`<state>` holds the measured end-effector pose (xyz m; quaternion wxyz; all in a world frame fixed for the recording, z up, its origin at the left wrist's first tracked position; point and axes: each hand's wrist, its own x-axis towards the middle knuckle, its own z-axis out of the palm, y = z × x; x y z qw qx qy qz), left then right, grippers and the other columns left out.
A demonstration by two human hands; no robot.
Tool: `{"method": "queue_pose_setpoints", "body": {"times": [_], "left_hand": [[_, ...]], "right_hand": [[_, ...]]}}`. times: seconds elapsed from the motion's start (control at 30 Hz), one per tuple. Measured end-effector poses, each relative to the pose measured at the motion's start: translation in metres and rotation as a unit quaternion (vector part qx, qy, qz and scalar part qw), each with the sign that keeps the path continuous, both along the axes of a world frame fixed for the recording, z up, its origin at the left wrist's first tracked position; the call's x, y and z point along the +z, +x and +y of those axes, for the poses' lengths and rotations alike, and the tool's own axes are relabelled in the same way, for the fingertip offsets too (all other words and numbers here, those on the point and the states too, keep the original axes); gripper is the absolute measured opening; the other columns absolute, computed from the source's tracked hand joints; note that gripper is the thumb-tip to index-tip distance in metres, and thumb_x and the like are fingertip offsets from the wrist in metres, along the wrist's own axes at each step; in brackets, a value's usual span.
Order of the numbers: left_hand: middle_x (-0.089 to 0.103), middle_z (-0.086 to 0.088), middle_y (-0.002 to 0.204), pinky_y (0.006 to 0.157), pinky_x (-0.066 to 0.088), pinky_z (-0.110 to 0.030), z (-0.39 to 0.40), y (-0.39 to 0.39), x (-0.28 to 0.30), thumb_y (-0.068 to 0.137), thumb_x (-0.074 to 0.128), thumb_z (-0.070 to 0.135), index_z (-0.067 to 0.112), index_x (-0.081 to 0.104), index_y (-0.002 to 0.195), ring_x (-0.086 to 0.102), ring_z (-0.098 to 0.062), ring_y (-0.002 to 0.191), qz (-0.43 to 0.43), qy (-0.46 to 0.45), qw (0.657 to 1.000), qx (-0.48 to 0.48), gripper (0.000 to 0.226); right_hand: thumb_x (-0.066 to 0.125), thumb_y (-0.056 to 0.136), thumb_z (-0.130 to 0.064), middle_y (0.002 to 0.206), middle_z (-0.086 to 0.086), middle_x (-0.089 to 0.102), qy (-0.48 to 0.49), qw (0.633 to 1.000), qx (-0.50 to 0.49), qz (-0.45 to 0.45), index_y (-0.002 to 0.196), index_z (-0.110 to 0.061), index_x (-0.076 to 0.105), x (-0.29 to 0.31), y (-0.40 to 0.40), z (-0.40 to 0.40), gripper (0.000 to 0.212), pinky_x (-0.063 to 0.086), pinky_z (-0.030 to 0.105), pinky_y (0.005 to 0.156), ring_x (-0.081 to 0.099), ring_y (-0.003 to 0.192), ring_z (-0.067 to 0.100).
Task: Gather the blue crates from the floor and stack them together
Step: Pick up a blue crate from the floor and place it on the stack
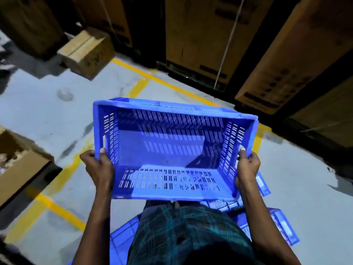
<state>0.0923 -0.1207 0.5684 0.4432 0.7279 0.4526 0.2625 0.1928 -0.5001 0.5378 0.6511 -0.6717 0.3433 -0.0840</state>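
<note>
The left hand [99,167] and right hand [247,166] — fingers curled over opposite rims — hold a slotted blue plastic crate [170,150] above the grey floor [47,115].

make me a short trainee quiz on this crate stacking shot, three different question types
1. True or false: both bare hands grip the slotted blue plastic crate by its short ends.
2. The held crate is: A) full of boxes B) empty C) lidded
3. What colour are the painted lines on the grey floor?

Key:
1. True: left hand and right hand each hold one end.
2. B
3. Yellow
</note>
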Motion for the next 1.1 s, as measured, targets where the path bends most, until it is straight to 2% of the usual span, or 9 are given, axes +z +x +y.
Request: {"method": "queue_pose_setpoints", "body": {"times": [0.1, 0.23, 0.37, 0.53, 0.67, 0.77, 0.83, 1.0, 1.1], "left_hand": [[0.047, -0.009, 0.096, 0.069, 0.027, -0.022, 0.006, 0.025, 0.007, 0.098, 0.052, 0.018, 0.012, 0.034, 0.1, 0.044, -0.022, 0.082, -0.018, 0.022, 0.999, -0.042, 0.019], [0.048, -0.009, 0.095, 0.069, 0.029, -0.022, 0.023, 0.07, 0.007, 0.098, 0.05, 0.022, 0.014, 0.034, 0.1, 0.045, -0.021, 0.082, -0.015, 0.002, 0.998, -0.061, 0.018], [0.048, -0.008, 0.094, 0.072, 0.034, -0.027, 0.054, 0.121, -0.011, 0.097, 0.051, 0.024, 0.016, 0.036, 0.1, 0.048, -0.022, 0.083, -0.022, -0.014, 0.994, -0.105, 0.017], [0.048, -0.008, 0.093, 0.072, 0.035, -0.029, 0.103, 0.181, -0.016, 0.097, 0.053, 0.024, 0.017, 0.038, 0.1, 0.048, -0.023, 0.081, -0.007, -0.05, 0.989, -0.142, 0.016], [0.049, -0.01, 0.091, 0.071, 0.035, -0.03, 0.145, 0.215, -0.018, 0.097, 0.052, 0.024, 0.011, 0.042, 0.103, 0.048, -0.025, 0.08, 0.015, -0.07, 0.984, -0.162, 0.017], [0.049, -0.01, 0.091, 0.07, 0.032, -0.028, 0.166, 0.25, -0.017, 0.098, 0.051, 0.024, 0.015, 0.038, 0.102, 0.047, -0.025, 0.08, 0.019, -0.074, 0.978, -0.196, 0.016], [0.049, -0.009, 0.091, 0.069, 0.032, -0.028, 0.167, 0.272, -0.019, 0.098, 0.051, 0.025, 0.017, 0.036, 0.101, 0.047, -0.025, 0.079, 0.017, -0.07, 0.973, -0.218, 0.016], [0.049, -0.007, 0.093, 0.069, 0.031, -0.024, 0.142, 0.325, -0.016, 0.098, 0.052, 0.023, 0.017, 0.037, 0.1, 0.045, -0.024, 0.08, 0.02, -0.098, 0.963, -0.25, 0.016], [0.05, -0.009, 0.093, 0.069, 0.03, -0.024, 0.121, 0.361, -0.01, 0.098, 0.052, 0.021, 0.016, 0.038, 0.099, 0.046, -0.024, 0.08, 0.02, -0.115, 0.953, -0.278, 0.015]], "right_hand": [[0.064, 0.079, -0.043, 0.082, 0.009, 0.06, -0.012, 1.0, -0.026, -0.007, 0.1, -0.012, 0.064, -0.001, 0.01, 0.001, 0.038, 0.045, 0.039, 0.066, 0.051, 0.072, 0.022], [0.061, 0.087, -0.033, 0.081, 0.007, 0.062, -0.021, 0.998, -0.056, -0.017, 0.098, -0.016, 0.061, 0.003, 0.031, 0.013, 0.02, 0.048, 0.037, 0.064, 0.054, 0.07, 0.021], [0.057, 0.08, -0.053, 0.089, 0.007, 0.065, -0.078, 0.992, -0.099, -0.013, 0.102, -0.018, 0.062, -0.009, 0.058, 0.034, 0.042, 0.05, 0.039, 0.072, 0.056, 0.076, 0.02], [0.057, 0.096, -0.027, 0.091, 0.006, 0.06, -0.144, 0.975, -0.165, 0.039, 0.108, -0.002, 0.062, 0.002, 0.09, 0.096, 0.028, 0.045, 0.033, 0.074, 0.055, 0.081, 0.019], [0.056, 0.097, -0.024, 0.094, 0.008, 0.062, -0.162, 0.969, -0.179, 0.052, 0.111, -0.001, 0.061, 0.01, 0.108, 0.137, 0.027, 0.042, 0.027, 0.069, 0.055, 0.082, 0.019], [0.057, 0.093, -0.032, 0.092, 0.01, 0.066, -0.178, 0.965, -0.186, 0.055, 0.11, -0.004, 0.063, 0.013, 0.115, 0.152, 0.033, 0.05, 0.038, 0.074, 0.058, 0.08, 0.021], [0.056, 0.091, -0.036, 0.094, 0.012, 0.069, -0.186, 0.961, -0.199, 0.057, 0.109, -0.007, 0.064, 0.02, 0.117, 0.153, 0.035, 0.053, 0.043, 0.078, 0.061, 0.079, 0.022], [0.055, 0.094, -0.033, 0.09, 0.009, 0.064, -0.213, 0.942, -0.246, 0.078, 0.101, -0.01, 0.06, 0.028, 0.13, 0.146, 0.025, 0.048, 0.039, 0.075, 0.058, 0.08, 0.021], [0.055, 0.095, -0.034, 0.093, 0.014, 0.066, -0.205, 0.933, -0.279, 0.103, 0.099, -0.013, 0.06, 0.022, 0.143, 0.136, 0.021, 0.048, 0.04, 0.078, 0.06, 0.083, 0.027]]}}
